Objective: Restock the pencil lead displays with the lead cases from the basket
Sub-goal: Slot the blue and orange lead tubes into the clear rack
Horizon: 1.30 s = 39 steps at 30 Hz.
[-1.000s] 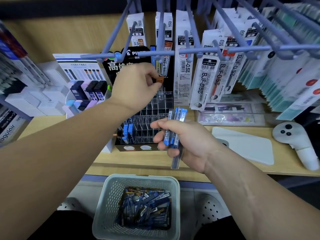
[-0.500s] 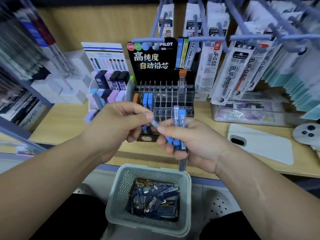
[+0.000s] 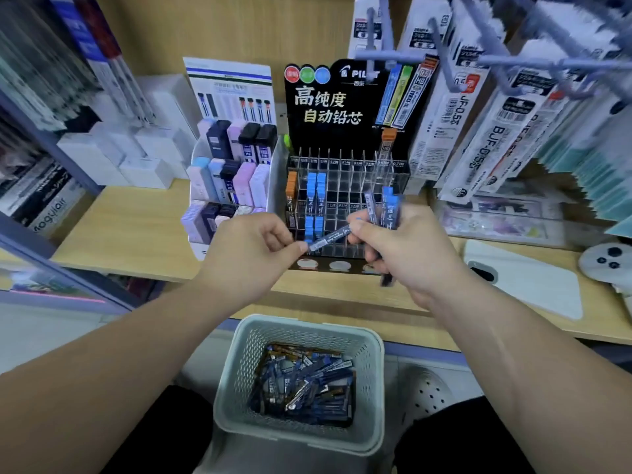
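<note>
My left hand (image 3: 251,254) pinches one end of a dark blue lead case (image 3: 329,238); the case's other end meets the fingers of my right hand (image 3: 408,249). That right hand also grips a bundle of blue-capped lead cases (image 3: 386,208) upright. Both hands hover in front of the black lead display (image 3: 345,176), a clear slotted rack with a few blue and orange cases in its left slots and one orange-capped case at the back right. A pale green basket (image 3: 302,331) with several dark blue cases sits below on my lap.
A white display of eraser-like lead boxes (image 3: 227,179) stands left of the rack. Hanging refill packs (image 3: 478,124) on grey hooks fill the upper right. A white phone (image 3: 523,278) and a white controller (image 3: 608,265) lie on the wooden shelf at right.
My left hand came down from the rack's back row to my right hand and took hold of one lead case from the bundle. The view tilted down and left.
</note>
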Each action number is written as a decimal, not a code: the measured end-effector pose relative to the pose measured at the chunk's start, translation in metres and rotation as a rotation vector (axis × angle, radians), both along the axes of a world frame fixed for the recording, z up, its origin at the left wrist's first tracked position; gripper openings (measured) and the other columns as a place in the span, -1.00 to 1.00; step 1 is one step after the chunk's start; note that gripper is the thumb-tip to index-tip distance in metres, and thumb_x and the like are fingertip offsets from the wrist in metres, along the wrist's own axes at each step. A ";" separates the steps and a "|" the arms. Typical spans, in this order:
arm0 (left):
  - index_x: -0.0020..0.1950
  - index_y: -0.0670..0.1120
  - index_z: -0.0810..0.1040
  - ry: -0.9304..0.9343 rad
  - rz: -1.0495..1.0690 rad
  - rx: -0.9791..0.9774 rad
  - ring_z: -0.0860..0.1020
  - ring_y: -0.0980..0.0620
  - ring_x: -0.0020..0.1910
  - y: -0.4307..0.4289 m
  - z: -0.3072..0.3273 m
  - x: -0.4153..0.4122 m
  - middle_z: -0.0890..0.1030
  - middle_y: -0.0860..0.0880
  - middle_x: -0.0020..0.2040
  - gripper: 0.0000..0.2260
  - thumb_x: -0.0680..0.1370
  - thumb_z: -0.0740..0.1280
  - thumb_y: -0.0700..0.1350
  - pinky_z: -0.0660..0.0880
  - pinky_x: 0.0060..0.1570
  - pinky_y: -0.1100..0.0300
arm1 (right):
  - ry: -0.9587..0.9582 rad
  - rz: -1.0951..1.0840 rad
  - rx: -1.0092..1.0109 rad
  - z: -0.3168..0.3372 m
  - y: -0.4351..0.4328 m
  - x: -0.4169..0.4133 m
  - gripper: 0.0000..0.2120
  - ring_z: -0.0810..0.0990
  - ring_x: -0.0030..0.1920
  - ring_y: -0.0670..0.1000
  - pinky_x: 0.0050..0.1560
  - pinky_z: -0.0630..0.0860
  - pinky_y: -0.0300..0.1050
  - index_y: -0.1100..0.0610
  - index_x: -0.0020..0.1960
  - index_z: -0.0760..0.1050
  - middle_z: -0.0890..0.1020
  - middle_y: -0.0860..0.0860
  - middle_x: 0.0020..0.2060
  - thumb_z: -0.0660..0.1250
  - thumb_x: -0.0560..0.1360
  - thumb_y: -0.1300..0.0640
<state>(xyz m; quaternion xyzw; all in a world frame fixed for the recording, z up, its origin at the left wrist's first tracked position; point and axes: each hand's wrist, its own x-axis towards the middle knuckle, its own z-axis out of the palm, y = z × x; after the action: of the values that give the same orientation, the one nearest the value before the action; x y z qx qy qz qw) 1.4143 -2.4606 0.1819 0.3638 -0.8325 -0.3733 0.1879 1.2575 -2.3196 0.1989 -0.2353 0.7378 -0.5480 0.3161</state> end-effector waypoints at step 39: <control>-0.32 -0.01 0.48 -0.119 -0.028 -0.302 0.54 0.02 -0.33 -0.011 -0.016 -0.018 0.53 0.06 -0.42 -0.72 0.47 0.48 0.07 0.56 -0.27 0.04 | 0.673 0.294 0.324 0.009 -0.031 -0.013 -0.90 0.52 -0.36 -0.30 -0.41 0.33 -0.48 0.08 -0.11 0.63 0.64 -0.16 -0.24 0.44 0.55 0.08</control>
<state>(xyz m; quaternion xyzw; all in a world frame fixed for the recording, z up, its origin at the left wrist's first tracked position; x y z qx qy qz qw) 1.3964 -2.4715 0.1661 0.3413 -0.8938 -0.2240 0.1855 1.2444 -2.3508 0.2079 -0.4519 0.8354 -0.2658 0.1650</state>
